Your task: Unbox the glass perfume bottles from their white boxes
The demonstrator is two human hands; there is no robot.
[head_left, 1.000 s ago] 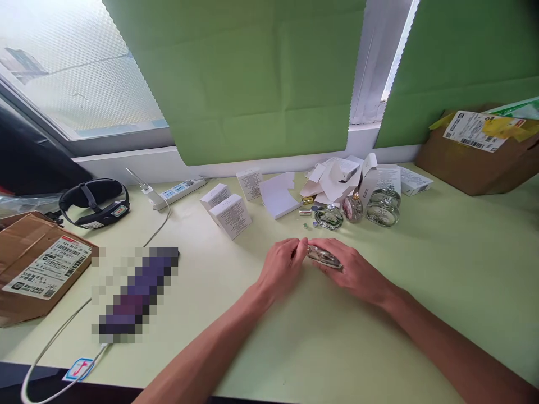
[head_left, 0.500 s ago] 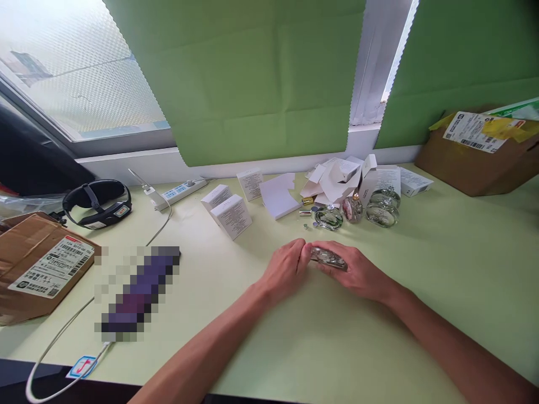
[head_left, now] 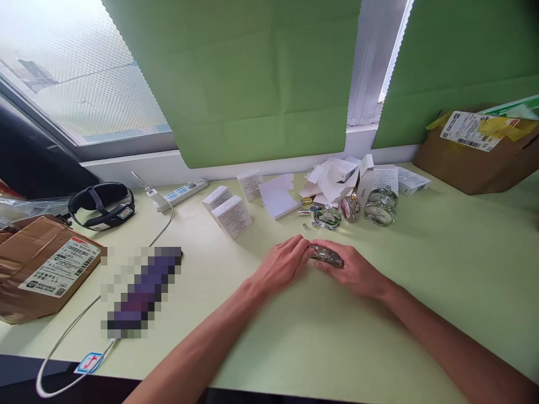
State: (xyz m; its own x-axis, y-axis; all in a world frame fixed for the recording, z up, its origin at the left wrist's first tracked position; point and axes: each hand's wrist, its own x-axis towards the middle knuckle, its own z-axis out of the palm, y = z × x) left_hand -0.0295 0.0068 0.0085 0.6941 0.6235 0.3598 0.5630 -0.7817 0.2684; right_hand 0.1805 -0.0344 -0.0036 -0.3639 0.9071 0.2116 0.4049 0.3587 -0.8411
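A small clear glass bottle (head_left: 328,256) lies flat on the pale green table (head_left: 442,269) between my two hands. My right hand (head_left: 353,269) wraps around its body. My left hand (head_left: 283,264) pinches the bottle's left end with thumb and fingertips. Behind them stand three round glass bottles (head_left: 328,216), (head_left: 351,207), (head_left: 379,212), with tiny caps and a gold tube (head_left: 307,200) beside them.
Small white boxes (head_left: 231,216) and torn-open white cartons (head_left: 337,177) lie at the back. A power strip (head_left: 181,193) and a black head strap (head_left: 102,203) sit at the left, brown cardboard parcels (head_left: 42,269), (head_left: 475,157) at both sides. A white cable (head_left: 67,336) runs along the near left edge.
Both hands stay on the bottle. My left hand's fingers have shifted slightly on its left end, and the view has drifted a little.
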